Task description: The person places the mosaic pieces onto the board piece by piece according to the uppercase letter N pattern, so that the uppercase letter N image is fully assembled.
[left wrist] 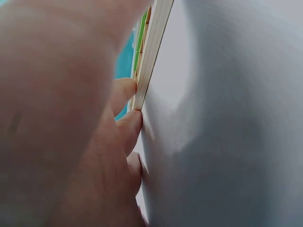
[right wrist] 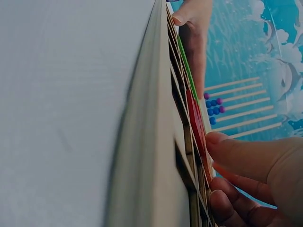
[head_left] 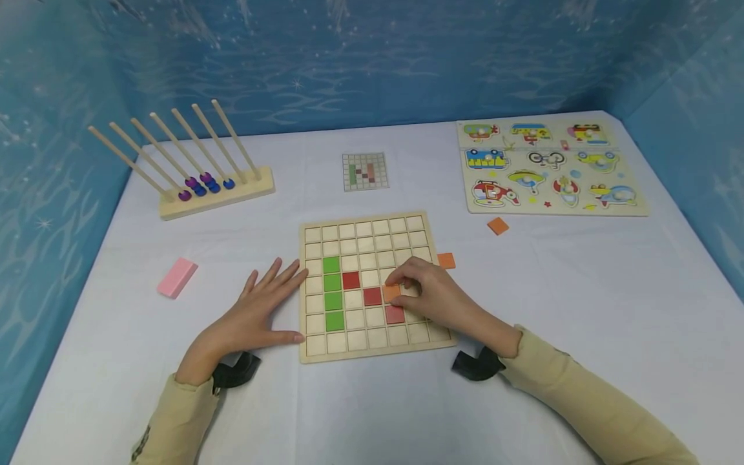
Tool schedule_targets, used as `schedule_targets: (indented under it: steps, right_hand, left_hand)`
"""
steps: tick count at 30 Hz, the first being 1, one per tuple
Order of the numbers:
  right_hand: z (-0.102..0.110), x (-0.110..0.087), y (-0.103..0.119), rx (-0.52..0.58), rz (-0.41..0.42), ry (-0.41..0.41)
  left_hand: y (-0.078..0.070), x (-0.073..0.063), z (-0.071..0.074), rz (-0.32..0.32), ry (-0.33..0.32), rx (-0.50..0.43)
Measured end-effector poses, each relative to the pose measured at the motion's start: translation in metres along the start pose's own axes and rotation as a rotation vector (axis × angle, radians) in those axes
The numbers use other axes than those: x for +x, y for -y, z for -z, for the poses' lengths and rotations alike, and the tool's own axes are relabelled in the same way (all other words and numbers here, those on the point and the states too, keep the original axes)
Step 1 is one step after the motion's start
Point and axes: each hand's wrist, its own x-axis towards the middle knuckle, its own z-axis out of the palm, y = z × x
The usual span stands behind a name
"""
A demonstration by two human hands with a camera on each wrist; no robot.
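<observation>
A wooden grid board (head_left: 361, 354) lies on the table between both hands. Several green tiles (head_left: 332, 282) form a column in its left part. Three red tiles (head_left: 351, 279) step diagonally down to the right. My right hand (head_left: 437, 294) is over the board's right half, pinching an orange tile (head_left: 392, 294) between thumb and fingers, in the cell just above the lowest red tile. My left hand (head_left: 252, 318) lies spread beside the board, its fingertips and thumb touching the left edge; the left wrist view shows the fingertips (left wrist: 130, 124) against that edge.
Two loose orange tiles (head_left: 446, 260) lie right of the board. Behind it is a small pattern card (head_left: 365, 172). A peg stand (head_left: 256, 183) with blue and purple beads stands back left, a pink block (head_left: 177, 278) in front. A vehicle puzzle board (head_left: 552, 201) lies back right.
</observation>
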Motion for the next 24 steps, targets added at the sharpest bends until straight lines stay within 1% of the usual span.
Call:
schedule_targets:
  steps: [4, 6, 8, 11, 14, 17, 20, 24]
  right_hand:
    - [0.002, 0.0, 0.0, 0.011, -0.03, 0.008]
    - [0.008, 0.001, 0.0, 0.014, -0.054, -0.007]
    - [0.016, 0.002, -0.001, 0.016, -0.069, -0.035]
    - [0.031, 0.002, -0.006, -0.003, -0.065, -0.081]
    - [0.046, -0.002, -0.014, -0.047, -0.067, -0.116]
    - [0.06, -0.008, -0.026, -0.097, -0.094, -0.136]
    - [0.07, -0.013, -0.039, -0.122, -0.133, -0.122]
    - [0.074, -0.015, -0.052, -0.105, -0.168, -0.062]
  left_hand:
    - [0.0, 0.0, 0.0, 0.001, -0.001, 0.001]
    - [0.0, 0.0, 0.001, 0.0, 0.0, -0.001]
    - [0.0, 0.0, 0.001, 0.0, -0.001, -0.004]
    - [-0.001, 0.0, 0.001, 0.003, -0.002, -0.007]
    - [-0.001, -0.001, 0.001, 0.004, -0.003, -0.006]
    - [-0.001, -0.001, 0.001, 0.002, -0.003, -0.005]
    - [-0.001, 0.0, 0.0, 0.0, -0.004, -0.004]
    - [-0.001, 0.0, 0.0, -0.004, -0.007, -0.004]
